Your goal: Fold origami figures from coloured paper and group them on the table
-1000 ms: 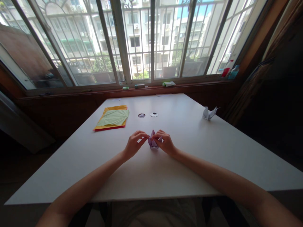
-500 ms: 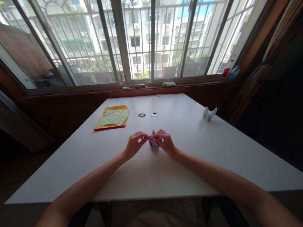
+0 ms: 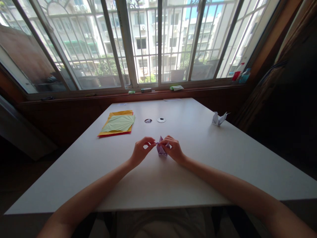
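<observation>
A small folded purple paper figure (image 3: pixel 161 150) rests on the white table (image 3: pixel 158 178), near its middle. My left hand (image 3: pixel 141 151) pinches the figure's left tip between thumb and forefinger. My right hand (image 3: pixel 174 149) grips the figure from the right, its fingers curled over the top and hiding part of the paper. Both forearms stretch forward from the near table edge.
A stack of coloured paper sheets (image 3: pixel 118 124), yellow-green on top, lies at the left. A folded white paper figure (image 3: pixel 218 119) stands at the right edge. Two round cable holes (image 3: pixel 155 120) sit beyond my hands. Small items line the windowsill (image 3: pixel 176 88).
My hands and the purple figure have shifted very slightly to the right; the left fingers have drawn the tip out a little. Otherwise the scene is the same.
</observation>
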{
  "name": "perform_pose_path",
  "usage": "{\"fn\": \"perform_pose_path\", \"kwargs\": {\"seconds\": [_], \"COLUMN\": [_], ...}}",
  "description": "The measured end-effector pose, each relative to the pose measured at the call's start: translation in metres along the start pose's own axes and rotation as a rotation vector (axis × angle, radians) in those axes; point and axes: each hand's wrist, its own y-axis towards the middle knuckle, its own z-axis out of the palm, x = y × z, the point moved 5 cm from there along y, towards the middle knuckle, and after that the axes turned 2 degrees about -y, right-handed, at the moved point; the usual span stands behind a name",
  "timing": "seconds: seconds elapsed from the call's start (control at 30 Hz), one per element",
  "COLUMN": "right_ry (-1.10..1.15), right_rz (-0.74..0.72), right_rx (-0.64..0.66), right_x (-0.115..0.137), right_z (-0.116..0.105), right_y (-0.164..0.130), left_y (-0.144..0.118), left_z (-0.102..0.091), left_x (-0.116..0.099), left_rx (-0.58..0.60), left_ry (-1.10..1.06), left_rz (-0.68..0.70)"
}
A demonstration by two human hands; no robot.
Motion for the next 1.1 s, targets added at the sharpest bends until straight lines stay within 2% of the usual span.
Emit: {"fn": "perform_pose_path", "kwargs": {"seconds": [0.37,0.6,0.73,0.97,1.1], "right_ry": [0.002,0.008,0.008,-0.005,-0.028], "right_rz": [0.005,0.003,-0.005,-0.045,-0.067], "right_rx": [0.013,0.011,0.024,0.011,-0.008], "right_x": [0.003,0.001,0.002,0.006,0.008], "right_z": [0.000,0.000,0.001,0.000,-0.001], "right_y": [0.000,0.000,-0.001,-0.004,-0.004], "left_y": [-0.001,-0.001,0.000,0.000,-0.001], "left_z": [0.002,0.004,0.004,0.004,0.005], "left_x": [0.001,0.008,0.009,-0.011,-0.011], "left_rx": [0.001,0.084,0.081,0.105,0.109], "left_ry": [-0.022,0.003,0.014,0.091,0.077], "left_rz": [-0.014,-0.071,-0.080,0.026,0.042]}}
